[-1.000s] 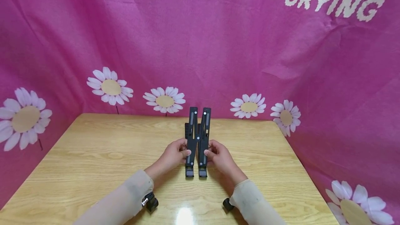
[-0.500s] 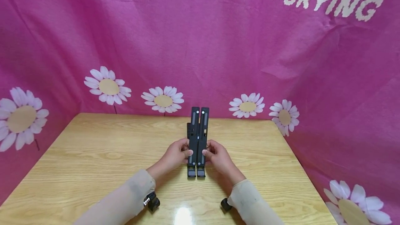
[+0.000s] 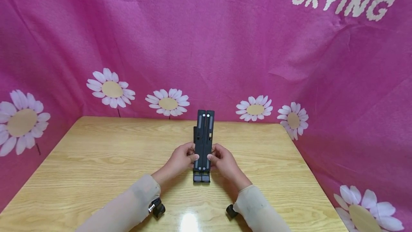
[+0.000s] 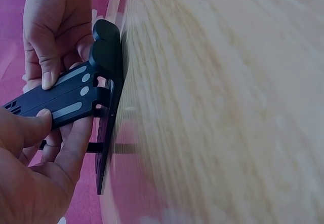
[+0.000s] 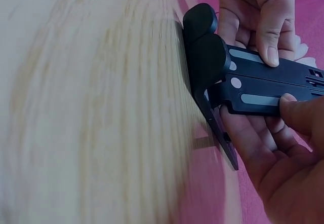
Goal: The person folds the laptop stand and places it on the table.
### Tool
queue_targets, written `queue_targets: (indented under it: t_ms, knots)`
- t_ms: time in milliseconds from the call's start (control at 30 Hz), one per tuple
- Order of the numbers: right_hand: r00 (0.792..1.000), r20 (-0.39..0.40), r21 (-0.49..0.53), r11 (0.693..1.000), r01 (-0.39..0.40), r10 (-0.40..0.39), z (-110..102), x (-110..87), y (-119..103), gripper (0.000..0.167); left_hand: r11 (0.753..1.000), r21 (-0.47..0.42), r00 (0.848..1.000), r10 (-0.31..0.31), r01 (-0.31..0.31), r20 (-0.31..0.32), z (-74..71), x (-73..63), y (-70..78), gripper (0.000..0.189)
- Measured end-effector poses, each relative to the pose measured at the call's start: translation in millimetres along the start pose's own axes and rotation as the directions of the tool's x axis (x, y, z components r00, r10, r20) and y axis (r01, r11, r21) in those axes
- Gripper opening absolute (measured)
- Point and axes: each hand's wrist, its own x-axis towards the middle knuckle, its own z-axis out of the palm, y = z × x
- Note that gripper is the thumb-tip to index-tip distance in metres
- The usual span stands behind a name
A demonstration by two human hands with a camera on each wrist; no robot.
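Note:
A black folding laptop stand (image 3: 204, 140) stands in the middle of the table, its two long arms side by side with only a thin seam between them. Grey pads and round pale rivets show along the arms, and two hooked lips sit at the near end. My left hand (image 3: 182, 157) grips the left arm, thumb on top and fingers underneath. Opposite it, my right hand (image 3: 226, 158) holds the right arm the same way. In the left wrist view the stand's base (image 4: 107, 127) lies along the tabletop below the raised arms. Fingers under the arms are partly hidden.
The wooden table (image 3: 128, 146) spreads out around the stand. A pink cloth (image 3: 206, 46) with white daisies hangs behind and at both sides. Small black cameras (image 3: 158, 208) sit at the wrists, close over the table.
Both hands have moved toward each other, pressing the stand's two arms together. The crossed, spread arms from a second ago now lie parallel and close.

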Motion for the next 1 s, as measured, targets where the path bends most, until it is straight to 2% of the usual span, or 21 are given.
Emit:
queue_targets:
  t_ms: [267,467,567,733,867,1000]
  knots:
    - [1.000,0.006,0.006,1.000,0.006,-0.006,5,0.9,3,0.011,1.000,0.013,1.000,-0.020,0.020,-0.007,-1.6,0.0,-0.8,0.006]
    - [1.000,-0.005,0.037,0.999,0.013,-0.012,4,2.5,0,0.012,1.000,0.014,1.000,-0.010,0.010,-0.016,-3.2,0.8,0.8,0.005]
    - [1.000,0.014,0.023,1.000,0.009,-0.009,2,3.2,-1,0.013,1.000,0.019,1.000,-0.008,0.008,-0.016,-4.1,1.4,0.4,0.006]
    - [0.998,0.064,-0.091,0.996,0.023,-0.017,-8,5.4,-3,0.014,1.000,0.009,1.000,-0.013,0.013,-0.020,-5.3,3.2,-1.0,0.007]
    - [0.990,0.122,-0.215,0.972,0.098,-0.073,-24,10.8,-5,0.014,1.000,0.001,0.999,-0.008,0.009,-0.037,-3.9,1.3,-2.0,0.013]
    - [0.973,0.206,-0.283,0.945,0.163,-0.106,-49,20.3,-18,0.019,1.000,0.027,0.998,0.019,-0.017,-0.056,-2.1,-6.8,-4.0,0.031]
